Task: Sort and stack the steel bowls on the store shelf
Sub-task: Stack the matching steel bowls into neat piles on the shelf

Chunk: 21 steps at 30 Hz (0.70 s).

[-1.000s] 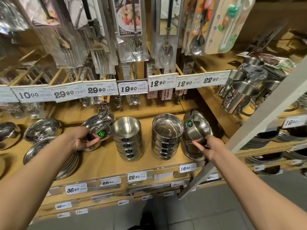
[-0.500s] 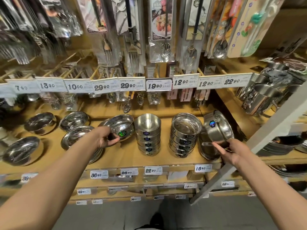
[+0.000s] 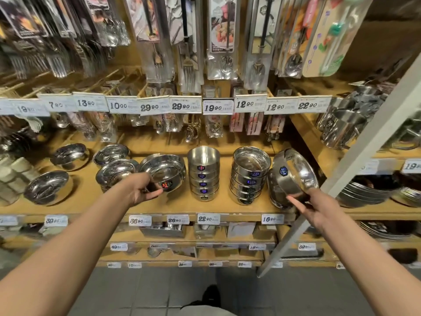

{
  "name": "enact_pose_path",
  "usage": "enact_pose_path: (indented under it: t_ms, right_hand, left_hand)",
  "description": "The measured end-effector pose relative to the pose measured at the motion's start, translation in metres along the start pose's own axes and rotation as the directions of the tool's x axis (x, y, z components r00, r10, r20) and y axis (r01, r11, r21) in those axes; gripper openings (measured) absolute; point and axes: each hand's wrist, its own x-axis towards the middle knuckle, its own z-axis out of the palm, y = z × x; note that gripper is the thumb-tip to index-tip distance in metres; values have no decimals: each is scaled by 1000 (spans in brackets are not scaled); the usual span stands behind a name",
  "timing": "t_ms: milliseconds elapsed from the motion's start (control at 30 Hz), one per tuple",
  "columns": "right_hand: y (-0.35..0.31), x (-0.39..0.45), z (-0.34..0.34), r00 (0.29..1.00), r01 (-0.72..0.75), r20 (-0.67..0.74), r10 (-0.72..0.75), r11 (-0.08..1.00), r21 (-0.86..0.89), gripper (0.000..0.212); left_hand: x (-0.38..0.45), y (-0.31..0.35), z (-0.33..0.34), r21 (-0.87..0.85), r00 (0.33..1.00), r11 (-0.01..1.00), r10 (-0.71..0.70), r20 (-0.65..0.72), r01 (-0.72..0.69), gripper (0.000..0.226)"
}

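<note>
— What have you got in each hand?

— My left hand has its fingers closed round a rounded steel bowl, thumb under its curved side, just beside a coloured sticker. It is deep, mirror-bright and smooth, and I hold it a little left of the middle of the frame, above the wooden shelf.

— And the right?

— My right hand grips a shallow, straight-walled bowl at its lower edge, fingers pinched on the rim. It is tipped on its side so the open mouth faces right, with a blue sticker on the brushed wall. Behind it, a low pile of flat dishes lies on the shelf.

— What stands between your hands?

— Two stacks. The nearer-left stack is of narrow, cup-like bowls with straight sides, nested upright, each with a small dark label. The second stack is of wider, shallower bowls, also nested, the shiny inside of the top one showing.

— And to the left of the frame?

— Loose round bowls stand apart on the pale yellow wood, all polished and curved. One pair is nested just beside my left wrist.

— Above?

— A row of white price tags, then packed forks and spoons hanging in clear sleeves. At the right edge, steel cups stand on a side shelf, partly blurred.
</note>
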Motion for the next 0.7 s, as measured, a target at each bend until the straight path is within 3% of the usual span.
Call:
enact_pose_path:
  t_ms: [300, 700]
  right_hand:
    - [33, -31, -39, 989, 147, 30, -144, 968, -201, 6]
    - [89, -75, 8, 939, 330, 256, -230, 812, -482, 22]
  left_hand:
    - [-50, -55, -18, -42, 999, 999, 32, 5, -31, 14]
    - [-61, -72, -80, -121, 996, 989, 84, -8, -85, 12]
